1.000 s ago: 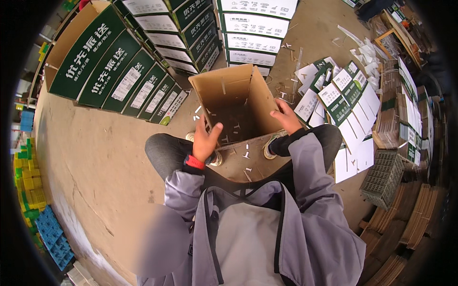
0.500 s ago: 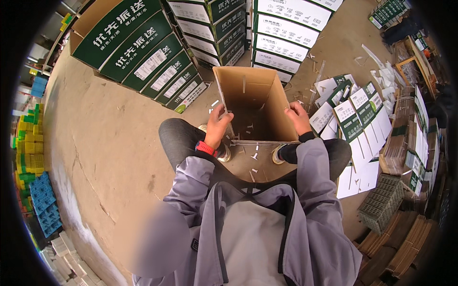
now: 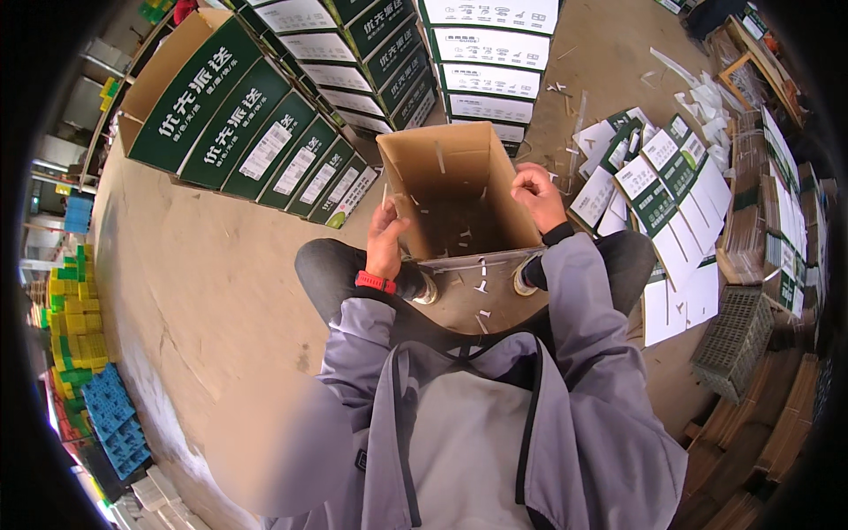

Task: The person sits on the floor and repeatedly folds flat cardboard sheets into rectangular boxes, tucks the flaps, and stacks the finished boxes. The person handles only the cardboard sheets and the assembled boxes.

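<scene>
An open-topped cardboard box (image 3: 505, 199), brown inside, stands on the floor between my knees. My left hand (image 3: 386, 240), with a red watch (image 3: 375, 282) at the wrist, pinches the box's left wall near its rim. Beside those fingertips a thin white strip (image 3: 384, 194) shows; whether it is held or lies behind, I cannot tell. My right hand (image 3: 541, 199) is closed, its curled fingers on the right rim. Small white pieces (image 3: 465, 234) lie inside, and others lie on the floor by my feet.
Stacked green and white cartons (image 3: 256, 132) stand ahead. Flattened cartons (image 3: 671, 190) lie at the right, with a grey crate (image 3: 731, 340) and cardboard bundles (image 3: 786, 415) nearer. Blue pallets (image 3: 115, 420) and yellow crates (image 3: 75, 309) line the far left.
My right hand has shifted up along the right rim, its fingers more curled. The left hand has moved slightly left and down. The whole view has shifted a little.
</scene>
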`<action>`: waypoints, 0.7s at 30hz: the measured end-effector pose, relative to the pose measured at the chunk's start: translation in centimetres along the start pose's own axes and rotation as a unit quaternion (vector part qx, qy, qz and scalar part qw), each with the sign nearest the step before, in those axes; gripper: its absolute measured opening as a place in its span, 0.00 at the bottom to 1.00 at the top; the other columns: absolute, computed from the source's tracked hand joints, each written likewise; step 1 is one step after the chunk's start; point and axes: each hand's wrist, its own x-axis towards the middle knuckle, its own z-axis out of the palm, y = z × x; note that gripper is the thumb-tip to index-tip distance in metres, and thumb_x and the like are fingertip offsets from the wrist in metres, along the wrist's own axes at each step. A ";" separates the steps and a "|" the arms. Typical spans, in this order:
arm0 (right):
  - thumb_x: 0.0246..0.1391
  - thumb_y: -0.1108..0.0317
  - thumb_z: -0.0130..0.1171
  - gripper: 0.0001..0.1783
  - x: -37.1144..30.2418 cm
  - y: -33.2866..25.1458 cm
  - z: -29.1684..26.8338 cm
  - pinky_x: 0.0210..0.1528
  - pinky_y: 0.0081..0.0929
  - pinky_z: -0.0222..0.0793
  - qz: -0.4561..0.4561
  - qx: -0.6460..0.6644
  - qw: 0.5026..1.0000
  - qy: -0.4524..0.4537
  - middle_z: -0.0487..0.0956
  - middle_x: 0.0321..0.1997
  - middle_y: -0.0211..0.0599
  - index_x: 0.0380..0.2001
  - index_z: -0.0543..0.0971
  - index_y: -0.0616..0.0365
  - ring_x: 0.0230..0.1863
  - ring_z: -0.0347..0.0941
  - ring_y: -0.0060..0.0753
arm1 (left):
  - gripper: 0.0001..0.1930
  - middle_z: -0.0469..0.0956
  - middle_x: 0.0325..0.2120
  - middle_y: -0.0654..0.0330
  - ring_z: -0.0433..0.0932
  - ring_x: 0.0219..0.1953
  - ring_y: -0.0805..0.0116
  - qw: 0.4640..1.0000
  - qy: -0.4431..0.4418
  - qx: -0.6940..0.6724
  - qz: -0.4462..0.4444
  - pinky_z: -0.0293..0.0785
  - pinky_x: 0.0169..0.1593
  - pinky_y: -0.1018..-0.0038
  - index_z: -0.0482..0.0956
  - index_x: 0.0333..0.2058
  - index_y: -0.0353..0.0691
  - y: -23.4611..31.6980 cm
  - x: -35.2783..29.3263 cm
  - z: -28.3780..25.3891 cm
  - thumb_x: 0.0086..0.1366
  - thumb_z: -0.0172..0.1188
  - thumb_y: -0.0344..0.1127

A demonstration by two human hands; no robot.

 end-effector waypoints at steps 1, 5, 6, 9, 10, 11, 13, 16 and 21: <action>0.60 0.74 0.68 0.13 0.1 -0.4 0.2 0.51 0.24 0.74 -0.019 -0.043 0.999 -0.006 0.72 0.58 0.30 0.48 0.82 0.54 0.46 0.76 0.21 | 0.27 0.76 0.61 0.62 0.74 0.63 0.68 1.000 -0.019 -0.012 0.014 0.68 0.65 0.71 0.74 0.64 0.39 0.1 0.0 -0.2 0.67 0.58 0.20; 0.59 0.75 0.67 0.15 -0.1 -1.9 0.6 0.52 0.25 0.74 -0.008 -0.093 0.996 -0.011 0.72 0.57 0.31 0.49 0.83 0.52 0.49 0.76 0.23 | 0.28 0.75 0.62 0.63 0.74 0.63 0.68 0.998 -0.061 -0.017 0.027 0.67 0.66 0.72 0.75 0.65 0.39 1.0 -0.2 0.8 0.65 0.56 0.18; 0.59 0.75 0.65 0.15 -0.2 -2.4 0.7 0.52 0.26 0.75 0.009 -0.097 0.995 -0.005 0.73 0.55 0.32 0.50 0.83 0.52 0.49 0.77 0.25 | 0.29 0.75 0.63 0.63 0.73 0.63 0.68 0.998 -0.062 -0.004 0.021 0.67 0.66 0.72 0.75 0.65 0.39 0.9 -0.3 0.6 0.65 0.55 0.18; 0.61 0.71 0.66 0.15 -0.9 -4.2 0.1 0.53 0.32 0.76 -0.009 -0.187 0.982 0.003 0.75 0.55 0.37 0.51 0.83 0.52 0.52 0.78 0.36 | 0.29 0.76 0.62 0.63 0.73 0.63 0.67 0.981 -0.037 0.169 0.086 0.69 0.65 0.72 0.74 0.66 0.38 1.7 -0.1 1.6 0.66 0.54 0.18; 0.61 0.68 0.66 0.15 -1.3 -4.9 -0.4 0.54 0.35 0.76 -0.047 -0.251 0.967 0.013 0.76 0.56 0.39 0.52 0.83 0.53 0.53 0.78 0.41 | 0.32 0.78 0.59 0.56 0.75 0.61 0.62 0.970 0.006 0.237 0.050 0.73 0.61 0.68 0.72 0.67 0.38 2.4 -0.6 2.8 0.62 0.53 0.17; 0.61 0.66 0.66 0.16 -2.0 -6.2 -0.2 0.56 0.39 0.75 -0.087 -0.308 0.947 0.015 0.77 0.57 0.42 0.52 0.82 0.53 0.55 0.77 0.45 | 0.33 0.77 0.60 0.54 0.75 0.61 0.58 0.941 0.020 0.322 0.102 0.72 0.63 0.64 0.71 0.68 0.37 2.4 -0.9 2.5 0.63 0.55 0.19; 0.62 0.60 0.67 0.20 -3.6 -8.8 0.2 0.59 0.44 0.73 -0.146 -0.391 0.909 0.002 0.78 0.58 0.45 0.54 0.82 0.55 0.57 0.76 0.53 | 0.34 0.76 0.61 0.50 0.75 0.61 0.49 0.854 0.043 0.479 0.197 0.70 0.67 0.55 0.68 0.70 0.35 1.9 -1.1 1.7 0.63 0.58 0.23; 0.61 0.54 0.67 0.25 -7.1 -13.1 0.5 0.64 0.49 0.70 -0.186 -0.456 0.867 -0.075 0.79 0.59 0.47 0.56 0.81 0.57 0.60 0.74 0.57 | 0.38 0.72 0.62 0.45 0.71 0.62 0.40 0.769 0.080 0.585 0.246 0.67 0.68 0.49 0.68 0.70 0.37 3.5 -1.5 4.3 0.59 0.67 0.27; 0.58 0.54 0.69 0.26 -10.9 -12.9 3.9 0.57 0.45 0.74 -0.152 -0.493 0.827 -0.222 0.82 0.52 0.40 0.56 0.81 0.55 0.54 0.79 0.47 | 0.42 0.70 0.64 0.46 0.68 0.66 0.44 0.645 0.038 0.684 0.339 0.63 0.71 0.47 0.67 0.70 0.39 7.2 3.4 5.3 0.57 0.73 0.33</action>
